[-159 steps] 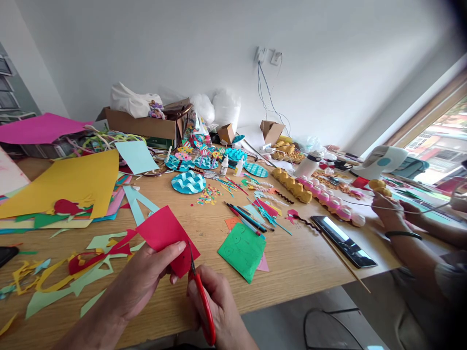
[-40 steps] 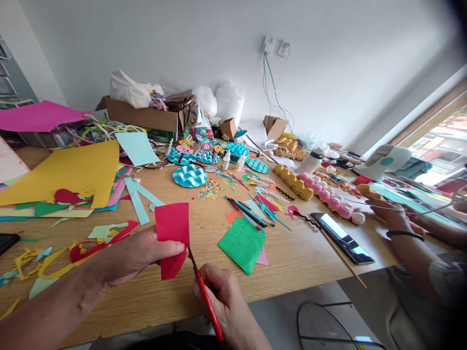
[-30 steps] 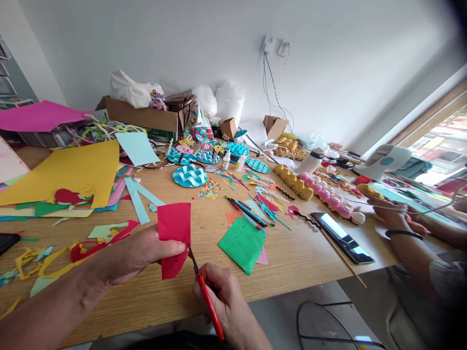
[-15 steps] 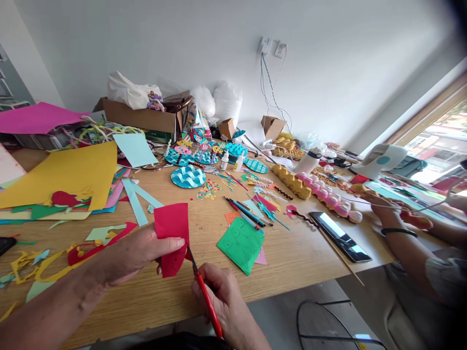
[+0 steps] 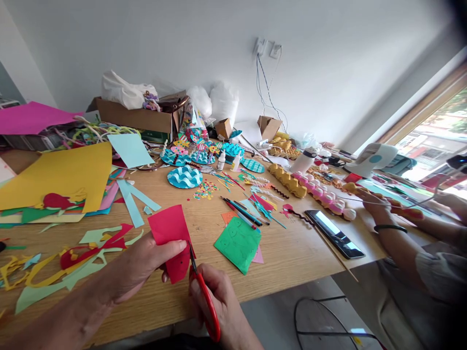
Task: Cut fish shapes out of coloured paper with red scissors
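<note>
A piece of red paper (image 5: 168,222) is pinched in my left hand (image 5: 151,257), thumb on its front face. In my right hand (image 5: 219,291) are red-handled scissors (image 5: 208,304), their blades at the paper's right edge with a narrow strip parting there. The scissors' loops are spread. To the right of the paper lies a green paper square (image 5: 238,244) with pencilled outlines. Yellow, red and pale green paper scraps (image 5: 78,257) lie beyond my left forearm.
Pens (image 5: 242,214), a phone (image 5: 334,233) and a wooden stick (image 5: 339,260) lie to the right. Glue bottles (image 5: 221,160) and blue wavy paper discs (image 5: 184,177) stand further back. Coloured sheets (image 5: 58,172) are piled left. A co-worker's hands (image 5: 372,201) work at the right edge.
The red paper has tilted to the left in my left hand. The scissors' handles have spread apart at the paper's edge. The view has shifted slightly.
</note>
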Motion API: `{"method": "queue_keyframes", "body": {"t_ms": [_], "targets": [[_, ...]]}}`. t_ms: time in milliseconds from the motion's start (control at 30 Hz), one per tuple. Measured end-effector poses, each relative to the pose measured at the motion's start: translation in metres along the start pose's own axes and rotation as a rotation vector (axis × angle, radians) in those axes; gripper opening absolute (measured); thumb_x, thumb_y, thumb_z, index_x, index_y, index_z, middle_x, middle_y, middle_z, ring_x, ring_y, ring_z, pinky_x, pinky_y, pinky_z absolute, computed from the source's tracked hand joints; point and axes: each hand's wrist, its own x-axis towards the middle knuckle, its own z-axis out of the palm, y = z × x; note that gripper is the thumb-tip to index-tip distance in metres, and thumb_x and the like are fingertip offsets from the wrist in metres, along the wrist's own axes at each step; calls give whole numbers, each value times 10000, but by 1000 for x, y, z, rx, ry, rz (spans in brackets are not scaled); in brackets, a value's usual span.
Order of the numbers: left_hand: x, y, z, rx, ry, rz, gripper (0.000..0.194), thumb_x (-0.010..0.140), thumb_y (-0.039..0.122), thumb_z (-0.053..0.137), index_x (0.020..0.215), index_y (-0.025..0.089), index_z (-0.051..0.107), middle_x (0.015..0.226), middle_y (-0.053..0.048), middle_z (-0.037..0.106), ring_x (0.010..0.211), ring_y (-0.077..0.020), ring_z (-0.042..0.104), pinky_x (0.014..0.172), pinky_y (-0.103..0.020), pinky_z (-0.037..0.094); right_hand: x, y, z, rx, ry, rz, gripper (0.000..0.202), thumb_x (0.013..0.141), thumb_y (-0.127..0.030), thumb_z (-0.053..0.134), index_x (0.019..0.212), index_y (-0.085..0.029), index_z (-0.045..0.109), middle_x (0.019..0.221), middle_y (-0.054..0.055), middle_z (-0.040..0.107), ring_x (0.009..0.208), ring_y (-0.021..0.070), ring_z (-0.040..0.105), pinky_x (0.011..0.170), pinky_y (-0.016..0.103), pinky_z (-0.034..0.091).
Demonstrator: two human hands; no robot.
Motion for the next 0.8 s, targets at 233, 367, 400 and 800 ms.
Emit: {"method": "queue_keyframes", "body": {"t_ms": [233, 367, 400, 800], "targets": [[0, 0, 6, -36, 17, 26, 306, 762, 379, 621, 505, 215, 595, 495, 22, 600, 496, -145, 493, 493, -261, 384, 0, 5, 0, -22, 32, -41, 435, 880, -544, 505, 631, -196, 426, 530, -61, 363, 475, 77, 307, 416, 192, 233], [0, -1, 8, -51, -2, 35, 326, 760, 372, 634, 485, 202, 595, 483, 23, 592, 477, -132, 479, 473, -253, 382, -1, 6, 0, -23, 55, -60, 431, 887, -528, 502, 625, -194, 428, 542, -58, 347, 505, 85, 293, 443, 203, 228], [0, -1, 9, -56, -3, 40, 326, 760, 375, 636, 488, 200, 597, 484, 23, 590, 476, -131, 479, 471, -252, 385, -1, 6, 0, -20, 56, -65, 436, 887, -535, 497, 623, -194, 431, 542, -57, 343, 507, 86, 289, 445, 206, 225], [4, -10, 4, -52, -32, 62, 346, 779, 370, 617, 478, 198, 610, 481, 29, 610, 488, -128, 511, 500, -245, 410, -3, -1, -2, -47, 48, -69, 409, 863, -502, 517, 607, -196, 427, 564, -48, 339, 556, 102, 291, 481, 214, 232]]}}
